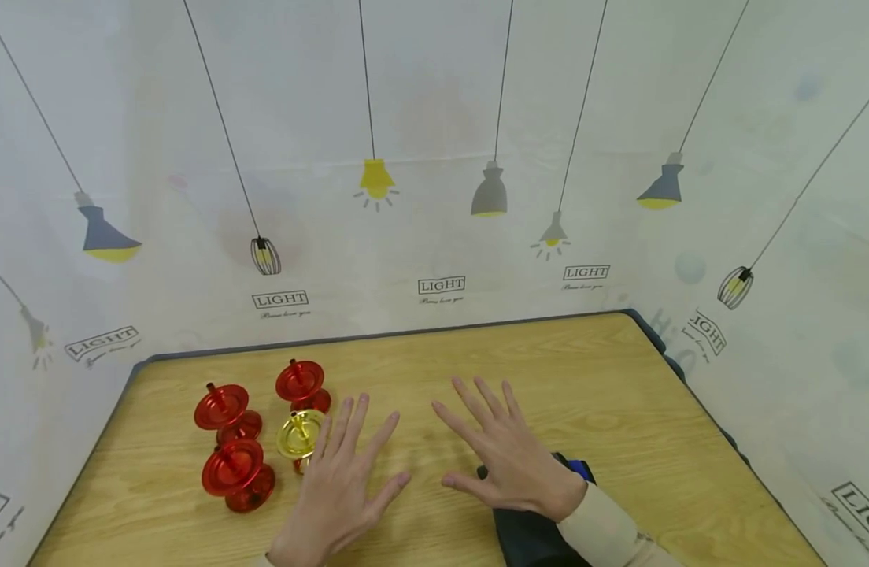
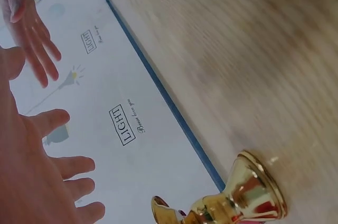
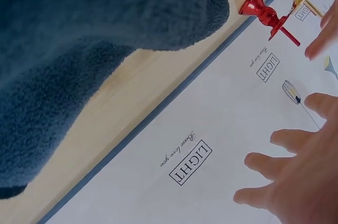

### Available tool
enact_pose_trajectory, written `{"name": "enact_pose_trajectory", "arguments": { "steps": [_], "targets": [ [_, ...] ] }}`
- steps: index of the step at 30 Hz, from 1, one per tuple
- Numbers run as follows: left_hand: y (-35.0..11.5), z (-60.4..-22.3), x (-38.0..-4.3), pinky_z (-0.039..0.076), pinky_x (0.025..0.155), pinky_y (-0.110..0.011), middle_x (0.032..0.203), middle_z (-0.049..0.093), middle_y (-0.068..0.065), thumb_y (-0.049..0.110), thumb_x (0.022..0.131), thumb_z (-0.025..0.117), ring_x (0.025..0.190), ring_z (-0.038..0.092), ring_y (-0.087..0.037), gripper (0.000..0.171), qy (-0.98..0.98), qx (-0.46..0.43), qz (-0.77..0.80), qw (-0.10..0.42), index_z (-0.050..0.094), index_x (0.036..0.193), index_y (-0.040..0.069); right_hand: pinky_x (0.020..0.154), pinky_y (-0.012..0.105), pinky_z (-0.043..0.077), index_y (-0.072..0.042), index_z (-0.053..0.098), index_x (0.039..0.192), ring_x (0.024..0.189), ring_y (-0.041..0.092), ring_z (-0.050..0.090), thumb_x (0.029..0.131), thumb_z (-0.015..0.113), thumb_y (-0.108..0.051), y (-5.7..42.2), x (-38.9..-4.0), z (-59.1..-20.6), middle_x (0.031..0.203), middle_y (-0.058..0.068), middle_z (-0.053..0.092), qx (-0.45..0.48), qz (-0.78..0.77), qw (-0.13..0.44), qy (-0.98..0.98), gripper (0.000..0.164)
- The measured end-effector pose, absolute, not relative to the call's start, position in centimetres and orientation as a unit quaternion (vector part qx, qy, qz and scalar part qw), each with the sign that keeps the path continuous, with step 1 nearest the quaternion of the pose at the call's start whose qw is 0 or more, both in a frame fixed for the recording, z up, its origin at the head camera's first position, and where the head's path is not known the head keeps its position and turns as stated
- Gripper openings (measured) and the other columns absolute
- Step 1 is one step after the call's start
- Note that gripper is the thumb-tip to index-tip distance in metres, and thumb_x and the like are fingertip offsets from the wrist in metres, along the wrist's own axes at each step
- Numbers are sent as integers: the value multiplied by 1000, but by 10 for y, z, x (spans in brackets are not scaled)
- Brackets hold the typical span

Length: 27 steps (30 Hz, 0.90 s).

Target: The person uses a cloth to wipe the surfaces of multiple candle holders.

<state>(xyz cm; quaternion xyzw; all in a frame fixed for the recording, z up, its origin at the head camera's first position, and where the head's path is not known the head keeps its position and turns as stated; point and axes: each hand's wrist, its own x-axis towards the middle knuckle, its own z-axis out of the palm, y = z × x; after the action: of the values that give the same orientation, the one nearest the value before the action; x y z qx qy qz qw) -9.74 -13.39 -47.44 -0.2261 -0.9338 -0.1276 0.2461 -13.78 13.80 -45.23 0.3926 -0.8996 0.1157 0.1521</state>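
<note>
My left hand [image 1: 337,487] is held with fingers spread and straight, holding nothing, just right of a shiny gold candle holder [image 1: 301,431] and partly overlapping it in the head view. In the left wrist view the gold holder [image 2: 253,187] shows its flared base. My right hand [image 1: 508,457], also spread and empty, hovers over a dark cloth [image 1: 523,535]. That cloth appears as fuzzy dark blue fabric [image 3: 158,10] in the right wrist view. Three red candle holders stand left of the gold one: one at the back [image 1: 300,381], one in the middle [image 1: 222,407], one in front [image 1: 234,468].
All of this is on a wood-grain table [image 1: 420,354] with a dark blue edge. A white backdrop [image 1: 434,94] printed with hanging lamps and "LIGHT" labels rises behind it and along both sides. A small bright blue patch [image 1: 582,470] shows beside my right wrist.
</note>
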Motion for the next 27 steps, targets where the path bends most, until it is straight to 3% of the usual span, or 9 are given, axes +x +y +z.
{"name": "enact_pose_trajectory", "arguments": {
  "steps": [4,10,13,16,19,23,27],
  "targets": [
    [-136,-476,-91,39,112,-61,159,39,-21,53,93,64,146,39,-43,68,-940,-218,-128,230,49,151,22,112,77,23,-30,18,163,150,47,28,93,59,-65,139,-133,-450,170,12,16,389,113,143,-903,88],
    [-145,-484,-81,50,102,-58,150,49,-25,37,86,77,134,51,-43,72,-937,-207,-151,237,51,150,16,113,75,25,-30,20,163,150,45,30,93,64,-59,144,-129,-449,169,11,17,388,118,130,-905,88],
    [-152,-489,-76,59,83,-47,130,58,-22,28,83,81,113,62,-36,67,-935,-170,-172,262,55,142,7,114,72,28,-30,19,163,148,43,34,94,66,-55,149,-129,-448,168,13,20,385,123,99,-909,87],
    [-159,-496,-71,54,64,-38,105,55,-17,18,82,81,88,59,-27,53,-937,-96,-214,258,56,123,-4,110,63,40,-26,24,162,141,40,46,94,71,-44,155,-128,-447,164,19,28,378,131,50,-915,85],
    [-166,-500,-68,47,66,-36,98,49,-15,11,85,77,83,52,-24,43,-937,8,-292,190,49,112,-6,91,46,57,-15,42,154,116,29,65,92,76,-31,163,-126,-447,146,19,52,360,140,3,-922,72],
    [-174,-504,-73,46,76,-36,107,46,-21,11,90,72,85,53,-23,60,-912,110,-385,92,35,130,-13,66,29,54,-6,59,128,83,16,64,89,79,-25,174,-121,-449,111,8,63,331,135,-37,-933,48],
    [-184,-506,-83,50,73,-31,116,45,-32,10,90,72,81,61,-22,80,-891,122,-433,60,18,141,-21,59,26,47,-8,60,113,74,12,55,87,81,-26,178,-117,-458,98,2,57,316,140,-72,-936,38]
  ]
}}
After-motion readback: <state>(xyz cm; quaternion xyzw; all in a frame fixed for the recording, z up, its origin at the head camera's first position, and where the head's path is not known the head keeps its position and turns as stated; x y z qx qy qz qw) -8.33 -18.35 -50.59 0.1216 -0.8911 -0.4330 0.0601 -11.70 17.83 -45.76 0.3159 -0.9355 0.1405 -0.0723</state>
